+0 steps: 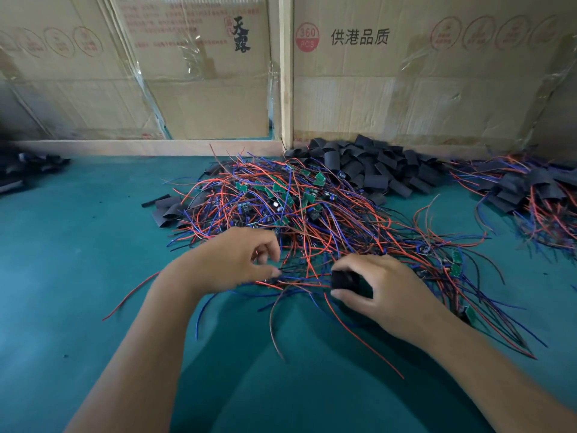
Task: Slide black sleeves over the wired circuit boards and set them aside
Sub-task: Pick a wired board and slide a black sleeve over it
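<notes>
At the far left edge, a small dark heap of material (28,165) lies on the green table covering (78,245), too blurred to identify. Moving right, a few loose black sleeves (167,210) sit flat at the left fringe of the big tangle. The left hand (237,260) hovers over the near edge of that tangle, its fingers curled with thumb and forefinger pinching a thin wire (285,268) that runs off to the right; which board the wire belongs to cannot be told. The tangle itself, a pile of wired circuit boards (281,198), fills the middle of the table, small green boards showing among red and blue leads that trail toward the person. Just right of the left hand, the right hand (384,292) rests on the near wires, thumb and fingers gripping a single black sleeve (345,280) with its open end facing the left hand. Behind the tangle, against the wall of taped cardboard boxes (406,89), lies a heap of empty black sleeves (374,167). At the far right, well apart from the hands, a sleeved pile (527,192) of boards already covered in black lies with red and blue wires spilling out.
</notes>
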`<state>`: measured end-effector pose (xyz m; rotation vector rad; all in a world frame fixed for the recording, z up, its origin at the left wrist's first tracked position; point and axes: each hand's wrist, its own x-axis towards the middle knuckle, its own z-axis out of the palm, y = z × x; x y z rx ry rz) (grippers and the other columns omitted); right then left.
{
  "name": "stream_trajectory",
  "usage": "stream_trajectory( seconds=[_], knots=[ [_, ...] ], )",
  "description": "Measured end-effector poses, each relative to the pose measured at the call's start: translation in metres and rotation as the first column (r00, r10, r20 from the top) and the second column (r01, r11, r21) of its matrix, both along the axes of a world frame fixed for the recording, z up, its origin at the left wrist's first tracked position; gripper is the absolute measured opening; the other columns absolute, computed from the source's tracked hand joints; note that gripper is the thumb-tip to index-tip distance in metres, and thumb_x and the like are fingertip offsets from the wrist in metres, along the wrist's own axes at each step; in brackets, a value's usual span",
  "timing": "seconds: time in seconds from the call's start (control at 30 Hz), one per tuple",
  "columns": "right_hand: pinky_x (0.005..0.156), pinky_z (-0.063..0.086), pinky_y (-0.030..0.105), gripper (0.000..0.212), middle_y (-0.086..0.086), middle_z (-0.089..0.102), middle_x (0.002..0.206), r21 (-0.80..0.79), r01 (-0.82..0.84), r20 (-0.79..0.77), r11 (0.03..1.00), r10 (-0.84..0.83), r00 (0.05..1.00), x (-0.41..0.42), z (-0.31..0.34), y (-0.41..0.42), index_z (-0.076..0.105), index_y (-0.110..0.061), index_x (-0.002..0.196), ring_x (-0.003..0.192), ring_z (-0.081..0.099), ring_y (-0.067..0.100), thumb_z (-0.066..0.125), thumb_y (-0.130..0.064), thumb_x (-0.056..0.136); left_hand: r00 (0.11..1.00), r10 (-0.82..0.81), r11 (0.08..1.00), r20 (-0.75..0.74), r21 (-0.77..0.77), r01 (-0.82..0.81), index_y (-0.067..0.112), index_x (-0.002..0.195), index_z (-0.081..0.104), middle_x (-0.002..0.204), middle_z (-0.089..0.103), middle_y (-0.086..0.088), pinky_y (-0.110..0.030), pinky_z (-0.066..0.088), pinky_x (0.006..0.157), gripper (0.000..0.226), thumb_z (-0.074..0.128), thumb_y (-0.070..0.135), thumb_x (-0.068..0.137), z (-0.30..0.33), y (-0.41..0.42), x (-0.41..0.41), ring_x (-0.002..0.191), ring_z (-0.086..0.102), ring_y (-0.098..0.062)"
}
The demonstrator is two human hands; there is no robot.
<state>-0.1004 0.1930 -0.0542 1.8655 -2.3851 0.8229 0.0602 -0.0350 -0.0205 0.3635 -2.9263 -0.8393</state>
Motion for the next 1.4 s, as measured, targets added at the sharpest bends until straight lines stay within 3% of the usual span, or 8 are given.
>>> stream_trajectory(
  seconds=[0.1,0.23,0.47,0.7,0.83,1.03,1.23,1.4],
  knots=[
    [0.09,0.04,0.033,0.025,-0.008,0.067,0.103,0.003,0.0,0.018,1.0,0.0,1.0,0.001,0.002,0.0,0.064,-0.024,0.11,0.096,0.056,0.014,0.069,-0.039,0.091,0.994,-0.002,0.998,0.113,-0.056,0.008,0.025,0.099,0.063,0.083,0.058,0.01,-0.018,0.039,0.062,0.027,0.082,0.03,0.081,-0.008,-0.001,-0.002,0.064,0.048,0.0],
    [0.088,0.04,0.03,0.026,-0.01,0.066,0.101,-0.002,0.014,0.024,1.0,-0.014,1.0,0.0,0.003,0.001,0.065,-0.024,0.111,0.094,0.054,0.011,0.069,-0.039,0.091,0.986,0.023,0.99,0.164,-0.14,0.0,0.026,0.095,0.064,0.086,0.055,0.01,-0.023,0.042,0.07,0.019,0.079,0.031,0.085,-0.01,-0.002,-0.004,0.074,0.05,-0.003],
    [0.089,0.041,0.037,0.026,-0.008,0.066,0.094,0.04,0.042,-0.077,0.998,-0.039,0.996,-0.013,0.007,0.007,0.066,-0.023,0.109,0.091,0.058,0.016,0.07,-0.041,0.09,0.999,-0.054,0.975,0.0,-0.214,0.053,0.024,0.095,0.068,0.097,0.058,0.011,-0.034,0.042,0.088,0.019,0.07,0.041,0.09,-0.001,0.009,-0.01,0.094,0.052,-0.009],
    [0.096,0.038,0.037,0.039,-0.005,0.07,0.103,0.101,0.012,-0.145,0.995,0.003,0.989,-0.018,0.01,0.01,0.065,-0.021,0.115,0.097,0.063,0.02,0.056,-0.051,0.091,0.978,-0.125,0.947,-0.169,-0.314,0.067,0.026,0.097,0.055,0.088,0.059,0.014,-0.029,0.033,0.083,0.021,0.058,0.047,0.096,0.004,0.042,-0.019,0.082,0.05,-0.01],
    [0.087,0.05,0.038,0.036,-0.006,0.069,0.109,-0.006,-0.008,-0.009,1.0,0.008,1.0,-0.014,0.009,0.01,0.064,-0.022,0.116,0.096,0.064,0.017,0.061,-0.047,0.09,0.958,-0.15,0.96,-0.246,-0.27,0.081,0.021,0.097,0.055,0.089,0.06,0.01,-0.023,0.028,0.081,0.025,0.059,0.045,0.096,0.007,0.063,-0.024,0.083,0.052,-0.012],
    [0.081,0.043,0.014,0.028,-0.014,0.065,0.103,-0.178,-0.075,0.113,0.981,0.096,0.989,-0.012,0.008,0.01,0.065,-0.021,0.114,0.094,0.059,0.001,0.074,-0.031,0.09,0.944,-0.127,0.987,-0.303,-0.134,0.09,0.023,0.101,0.055,0.087,0.055,0.013,-0.037,0.044,0.073,0.025,0.059,0.047,0.095,0.008,0.074,-0.026,0.076,0.051,-0.013],
    [0.08,0.047,0.026,0.027,-0.014,0.066,0.105,-0.162,-0.049,0.144,0.986,0.073,0.987,-0.014,0.011,0.011,0.066,-0.024,0.113,0.092,0.06,0.006,0.066,-0.039,0.09,0.941,-0.13,0.986,-0.311,0.062,0.157,0.026,0.101,0.059,0.09,0.062,0.026,-0.01,0.04,0.072,0.021,0.075,0.025,0.088,0.007,0.069,-0.023,0.08,0.059,-0.005],
    [0.085,0.049,0.028,0.029,-0.012,0.068,0.105,-0.189,-0.059,0.127,0.98,0.084,0.988,-0.018,0.012,0.013,0.067,-0.02,0.113,0.095,0.063,0.009,0.069,-0.038,0.09,0.928,-0.092,0.988,-0.361,0.084,0.13,0.023,0.099,0.067,0.088,0.065,0.022,-0.01,0.042,0.072,0.015,0.076,0.021,0.088,0.006,0.067,-0.026,0.078,0.061,-0.006]
  ],
)
